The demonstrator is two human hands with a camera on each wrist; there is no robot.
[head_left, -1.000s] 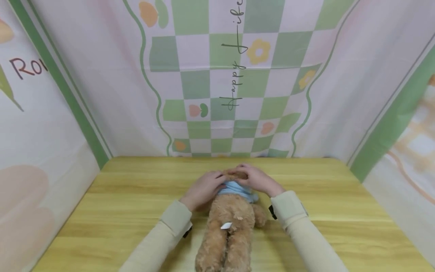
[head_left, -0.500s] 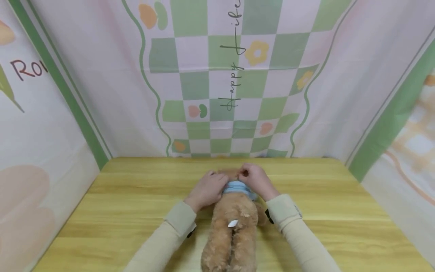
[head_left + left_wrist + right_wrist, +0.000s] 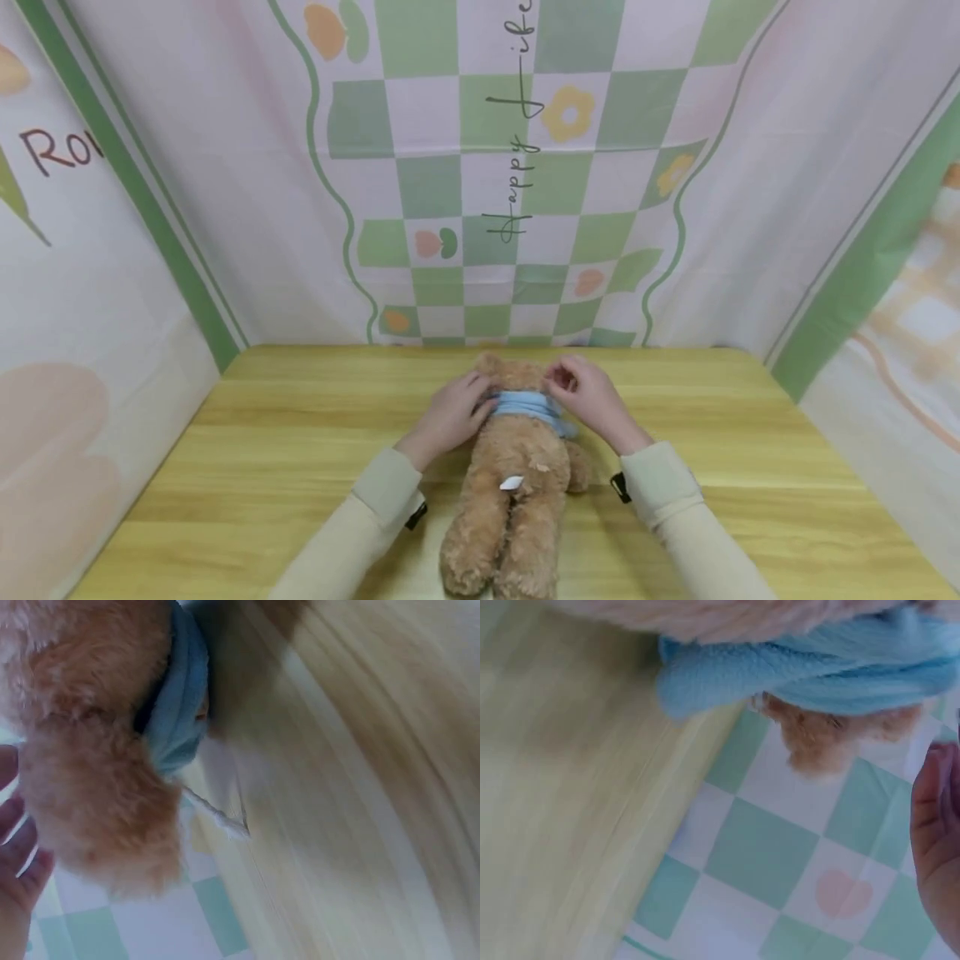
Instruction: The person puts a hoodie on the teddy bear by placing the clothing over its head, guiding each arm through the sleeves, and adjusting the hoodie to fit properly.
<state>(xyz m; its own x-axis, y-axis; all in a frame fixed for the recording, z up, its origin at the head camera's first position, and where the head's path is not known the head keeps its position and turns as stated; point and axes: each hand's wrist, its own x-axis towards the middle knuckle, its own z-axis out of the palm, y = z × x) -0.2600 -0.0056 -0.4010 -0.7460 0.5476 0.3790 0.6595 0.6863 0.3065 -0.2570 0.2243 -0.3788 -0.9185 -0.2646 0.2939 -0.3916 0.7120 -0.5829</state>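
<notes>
A brown teddy bear (image 3: 517, 454) lies with its back up, legs toward me, a small white tag (image 3: 512, 483) at its rump. Bunched around its upper body is a light blue garment (image 3: 528, 406); in the left wrist view, a white cord (image 3: 217, 814) hangs beside it. My left hand (image 3: 450, 417) rests along the left side of the bear's head and the cloth, fingers loosely extended. At the other side, my right hand (image 3: 592, 400) has thumb and fingertips together at the cloth's upper right edge. The right wrist view shows only part of the right hand, its thumb hidden.
The yellow wood-grain table (image 3: 300, 467) stretches out on both sides of the bear. A checked green and white curtain (image 3: 525, 192) stands behind its far edge, with printed cloth walls left and right.
My right hand has moved outward to the right, and the left hand has shifted slightly left. More of the bear's head shows between them. The blue garment sits a little farther from me.
</notes>
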